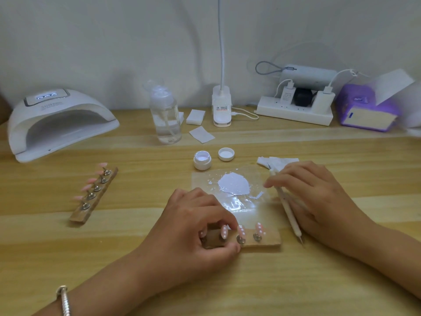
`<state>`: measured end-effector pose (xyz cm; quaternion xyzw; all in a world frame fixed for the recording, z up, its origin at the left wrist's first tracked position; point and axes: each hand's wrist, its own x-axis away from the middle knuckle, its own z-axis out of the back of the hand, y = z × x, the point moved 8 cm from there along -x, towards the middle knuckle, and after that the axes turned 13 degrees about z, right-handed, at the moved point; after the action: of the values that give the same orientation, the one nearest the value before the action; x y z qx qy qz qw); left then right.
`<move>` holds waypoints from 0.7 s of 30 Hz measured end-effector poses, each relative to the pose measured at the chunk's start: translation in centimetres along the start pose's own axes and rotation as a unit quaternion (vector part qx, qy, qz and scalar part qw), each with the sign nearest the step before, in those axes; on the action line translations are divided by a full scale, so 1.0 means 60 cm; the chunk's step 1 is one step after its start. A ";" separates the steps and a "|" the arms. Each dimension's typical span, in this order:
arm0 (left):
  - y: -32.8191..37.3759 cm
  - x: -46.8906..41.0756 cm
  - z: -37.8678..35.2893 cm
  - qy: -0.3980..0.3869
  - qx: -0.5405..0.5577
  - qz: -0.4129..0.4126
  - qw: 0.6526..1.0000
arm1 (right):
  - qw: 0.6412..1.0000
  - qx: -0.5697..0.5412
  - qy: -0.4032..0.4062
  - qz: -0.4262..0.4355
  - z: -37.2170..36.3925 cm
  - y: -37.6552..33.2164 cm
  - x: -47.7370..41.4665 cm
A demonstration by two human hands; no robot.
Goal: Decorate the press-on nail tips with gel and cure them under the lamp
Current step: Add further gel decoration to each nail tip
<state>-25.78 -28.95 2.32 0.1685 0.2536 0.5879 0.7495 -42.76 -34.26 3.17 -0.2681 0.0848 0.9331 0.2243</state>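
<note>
— Where are my hands?

— Apart. Your left hand (200,226) grips the left end of the near strip (267,242), fingers curled over its far edge and thumb on the near edge. Your right hand (319,201) lies to the right, fingers curled round the tool (288,207). The tool's point aims toward you, just past the strip's right end.

— And the tips?

— Three pink tips (241,231) with white dots stand on metal pegs on that strip; your fingers hide the rest of it. Just behind it lies the clear sheet (241,205) with a blob of white gel (234,184) — your right forefinger reaches the sheet's right edge.

— Further out?

— Behind the sheet stand the open jar (202,159) and a white lid (226,154), side by side. Crumpled wipes (279,161) lie beyond your right hand. Well to the left lies a second strip (94,198) carrying plain tips (87,187) — behind it is the lamp (59,124), display lit, mouth facing you. A clear bottle (165,115) stands to the lamp's right.
</note>
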 end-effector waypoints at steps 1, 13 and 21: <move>-0.001 0.000 0.000 -0.001 0.004 0.001 1.000 | 1.000 -0.006 0.002 0.002 0.000 0.001 0.000; -0.003 0.001 0.003 -0.002 0.012 0.010 1.000 | 0.998 -0.054 -0.038 0.012 -0.016 0.005 0.001; -0.003 0.001 0.004 0.002 0.016 0.009 1.000 | 0.997 -0.068 -0.044 -0.007 -0.017 0.009 0.004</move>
<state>-25.50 -28.92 2.42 0.1818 0.2625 0.5911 0.7407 -42.73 -34.90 2.20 -0.2416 0.0095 0.9461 0.2153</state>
